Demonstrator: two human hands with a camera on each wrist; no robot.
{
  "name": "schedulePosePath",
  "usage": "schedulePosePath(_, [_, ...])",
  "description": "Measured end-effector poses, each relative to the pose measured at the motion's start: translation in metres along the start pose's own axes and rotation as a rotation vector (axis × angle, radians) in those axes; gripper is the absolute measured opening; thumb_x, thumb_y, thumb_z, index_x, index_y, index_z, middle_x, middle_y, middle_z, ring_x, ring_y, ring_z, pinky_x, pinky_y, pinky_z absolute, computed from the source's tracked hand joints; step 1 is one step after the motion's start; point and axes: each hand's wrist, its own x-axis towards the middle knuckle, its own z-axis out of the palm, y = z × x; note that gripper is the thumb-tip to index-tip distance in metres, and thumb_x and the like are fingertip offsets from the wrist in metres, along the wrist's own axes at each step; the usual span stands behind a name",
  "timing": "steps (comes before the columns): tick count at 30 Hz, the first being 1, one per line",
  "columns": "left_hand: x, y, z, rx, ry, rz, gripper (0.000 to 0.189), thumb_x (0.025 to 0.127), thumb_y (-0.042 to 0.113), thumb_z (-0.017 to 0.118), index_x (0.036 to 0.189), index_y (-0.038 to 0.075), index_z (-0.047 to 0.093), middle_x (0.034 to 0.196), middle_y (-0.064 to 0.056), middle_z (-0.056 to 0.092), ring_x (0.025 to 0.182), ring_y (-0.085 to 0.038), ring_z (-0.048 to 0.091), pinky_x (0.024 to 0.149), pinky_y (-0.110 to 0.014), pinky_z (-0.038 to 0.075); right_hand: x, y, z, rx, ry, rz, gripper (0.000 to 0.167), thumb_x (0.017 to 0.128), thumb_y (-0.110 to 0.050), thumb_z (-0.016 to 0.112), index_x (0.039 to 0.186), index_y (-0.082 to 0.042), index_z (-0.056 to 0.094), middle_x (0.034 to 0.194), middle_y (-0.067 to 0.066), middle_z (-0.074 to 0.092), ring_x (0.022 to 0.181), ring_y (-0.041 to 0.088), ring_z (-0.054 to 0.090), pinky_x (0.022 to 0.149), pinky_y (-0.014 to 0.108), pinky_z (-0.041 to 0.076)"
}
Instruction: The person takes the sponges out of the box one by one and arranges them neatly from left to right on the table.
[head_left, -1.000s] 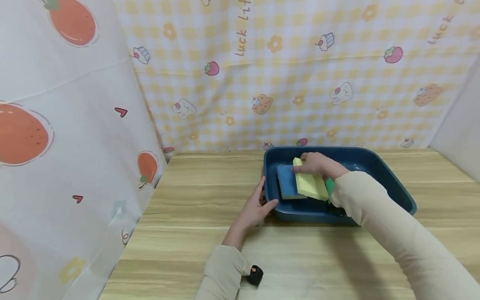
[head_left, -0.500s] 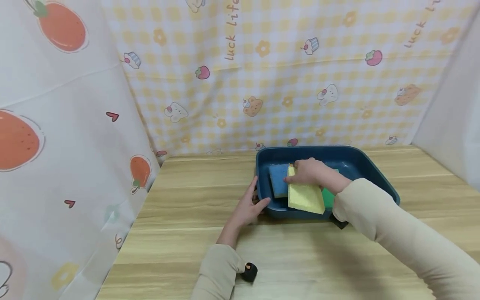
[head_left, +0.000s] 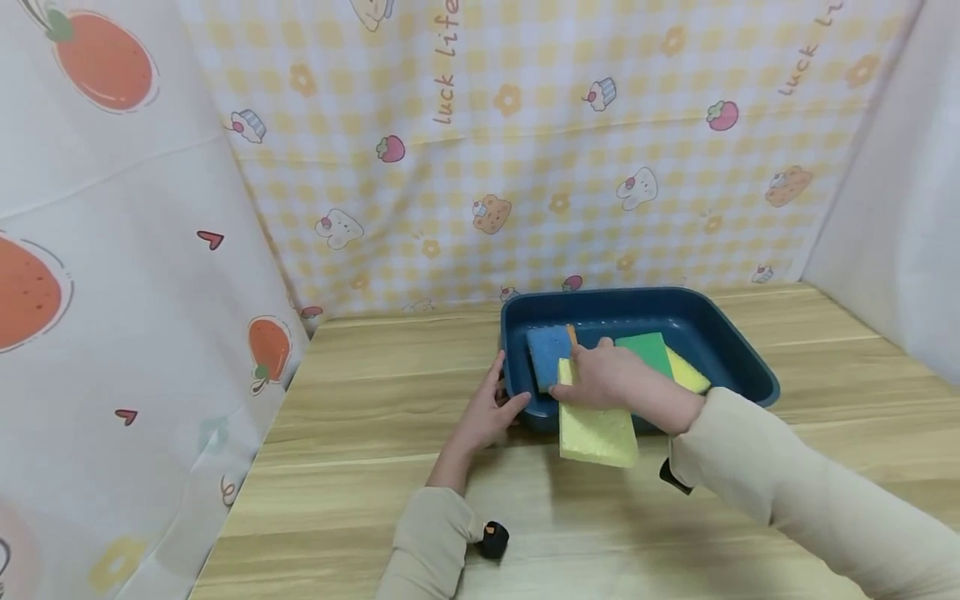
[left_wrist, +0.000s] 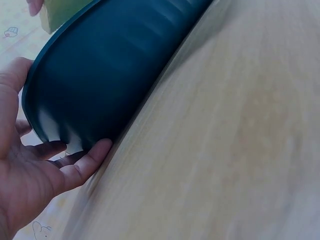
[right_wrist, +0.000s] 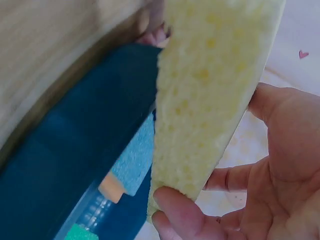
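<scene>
My right hand pinches a pale yellow sponge by its upper end, holding it over the front rim of a dark blue plastic tray. In the right wrist view the thumb and fingertips press the edges of this sponge. My left hand holds the tray's front left corner, thumb at the rim and the other fingers against the outer wall. Inside the tray lie a blue sponge with an orange edge showing beside it, and a green sponge with a yellow one next to it.
The tray stands on a wood-grain table, close to a patterned cloth backdrop. Another printed cloth hangs at the left. A small black device sits at the left cuff, and a similar one by the right sleeve.
My right hand has drawn the yellow sponge from inside the tray toward me, past the front rim. The green sponge and its yellow neighbour are now uncovered. My left hand stays at the corner.
</scene>
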Motion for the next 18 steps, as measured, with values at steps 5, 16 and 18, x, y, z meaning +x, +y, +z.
schedulePosePath(5, [0.002,-0.005,-0.001,-0.005,0.004,-0.003,0.075,0.091,0.017,0.053,0.146,0.014,0.003,0.146,-0.019,0.017,0.12,-0.037,0.041,0.076,-0.043,0.05,-0.013,-0.01,0.007,-0.014,0.042,-0.028,0.075,0.083,-0.05,0.055,0.131,0.006,0.04,0.115,0.035,0.044,0.068,0.029,0.055,0.057,0.037,0.048])
schedulePosePath(16, [0.015,-0.032,-0.001,0.014,0.025,0.007,0.077,0.089,0.029,0.056,0.146,0.028,0.004,0.147,-0.011,0.018,0.119,-0.032,0.042,0.072,-0.035,0.052,-0.035,-0.022,0.022,-0.032,0.083,-0.033,0.078,0.08,-0.054,0.058,0.125,0.008,0.042,0.107,0.031,0.046,0.059,0.025,0.051,0.052,0.034,0.047])
schedulePosePath(18, [0.014,-0.031,-0.001,0.022,0.028,0.005,0.077,0.089,0.029,0.056,0.146,0.028,0.004,0.148,-0.01,0.018,0.12,-0.032,0.042,0.072,-0.035,0.052,-0.037,-0.024,0.025,-0.026,0.086,-0.034,0.076,0.08,-0.053,0.058,0.122,0.008,0.044,0.101,0.029,0.047,0.058,0.025,0.051,0.051,0.034,0.046])
